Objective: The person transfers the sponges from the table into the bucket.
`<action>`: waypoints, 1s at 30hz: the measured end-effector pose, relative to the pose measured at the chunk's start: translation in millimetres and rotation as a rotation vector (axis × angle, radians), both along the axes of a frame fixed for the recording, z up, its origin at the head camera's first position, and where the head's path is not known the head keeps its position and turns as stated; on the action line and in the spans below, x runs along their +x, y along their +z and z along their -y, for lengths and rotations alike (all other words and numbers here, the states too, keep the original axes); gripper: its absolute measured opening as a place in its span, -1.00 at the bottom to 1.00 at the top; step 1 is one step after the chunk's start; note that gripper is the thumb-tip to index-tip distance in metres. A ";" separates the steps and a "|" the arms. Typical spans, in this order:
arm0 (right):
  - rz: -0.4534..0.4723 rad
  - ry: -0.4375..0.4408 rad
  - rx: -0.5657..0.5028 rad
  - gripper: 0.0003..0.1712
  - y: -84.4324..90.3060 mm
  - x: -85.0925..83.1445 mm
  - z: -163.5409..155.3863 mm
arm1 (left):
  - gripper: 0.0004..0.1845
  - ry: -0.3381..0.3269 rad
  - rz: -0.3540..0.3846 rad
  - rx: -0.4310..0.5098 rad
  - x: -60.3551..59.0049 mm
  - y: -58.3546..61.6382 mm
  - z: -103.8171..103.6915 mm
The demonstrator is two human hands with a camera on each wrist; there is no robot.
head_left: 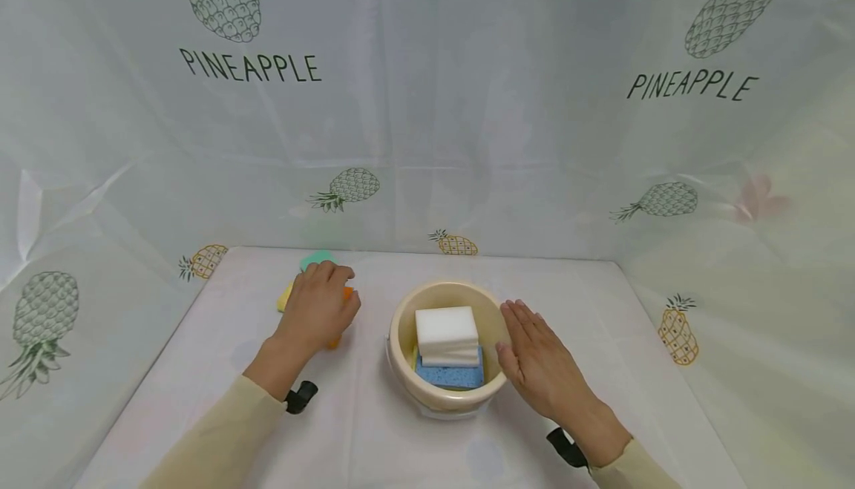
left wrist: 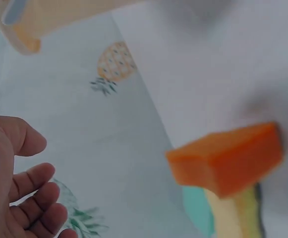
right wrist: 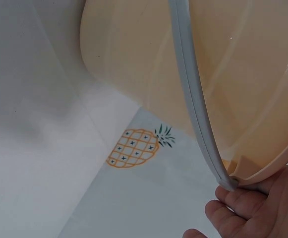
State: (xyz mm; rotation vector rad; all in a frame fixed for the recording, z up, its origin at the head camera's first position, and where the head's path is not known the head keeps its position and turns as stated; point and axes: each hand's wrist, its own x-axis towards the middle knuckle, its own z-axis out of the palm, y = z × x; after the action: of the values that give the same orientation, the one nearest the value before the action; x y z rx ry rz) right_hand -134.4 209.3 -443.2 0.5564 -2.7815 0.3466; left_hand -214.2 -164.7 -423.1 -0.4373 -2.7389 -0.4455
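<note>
"PINEAPPLE" (head_left: 250,66) — twice, in dark capitals — on the sheet (head_left: 467,125), seemingly plastic.

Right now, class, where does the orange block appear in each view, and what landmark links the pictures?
Head: left of centre, the orange block, partly hidden by the left hand.
Left wrist: in the lower right.
Right wrist: not in it.
Shared landmark: the cream bucket, lower centre in head, top left in left wrist, upper right in right wrist.

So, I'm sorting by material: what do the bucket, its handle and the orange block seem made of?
Bucket: likely plastic, glossy; its smooth wall catches highlights. Handle: probably plastic too, satin grey, with a lengthwise seam line. Orange block: perhaps foam sponge; matte, blocky, though blur hides any pores.
</note>
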 end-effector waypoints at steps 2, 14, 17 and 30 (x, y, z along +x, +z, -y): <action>-0.003 0.002 0.000 -0.29 0.1 0.0 0.4 | -0.64 0.027 0.019 -0.003 1.3 -6.1 9.4; 0.003 -0.003 -0.006 -0.30 1.4 0.3 1.6 | -0.56 0.102 0.065 -0.094 9.8 -37.3 33.5; 0.002 -0.004 -0.012 -0.30 0.5 0.3 1.1 | -0.53 0.088 0.066 -0.122 8.7 -42.5 36.9; -0.022 0.004 -0.011 -0.30 -1.0 -0.2 0.3 | -0.48 -0.013 0.167 -0.293 -19.4 -47.8 91.1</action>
State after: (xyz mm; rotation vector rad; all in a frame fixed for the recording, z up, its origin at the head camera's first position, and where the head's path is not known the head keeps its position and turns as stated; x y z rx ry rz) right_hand -134.5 209.0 -444.2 0.5603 -2.7560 0.3542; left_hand -233.6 -255.8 -470.9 -0.5104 -2.9777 -0.0845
